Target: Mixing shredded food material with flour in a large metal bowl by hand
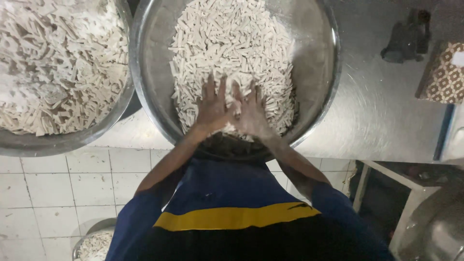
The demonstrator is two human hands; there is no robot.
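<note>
A large steel bowl (316, 72) in the middle of the view holds a heap of small pale floury dough strips (232, 43). My left hand (212, 108) and my right hand (251, 113) lie side by side, palms down, on the near part of the heap. The fingers of both are spread and point away from me. Neither hand grips anything. Flour dusts both hands.
A second steel bowl (113, 113) full of the same strips stands at the left on the metal counter (377, 111). A patterned box (442, 72) and a dark object (406, 41) sit at the right. White tiled floor (63, 188) and a small bowl of strips (94, 244) lie below.
</note>
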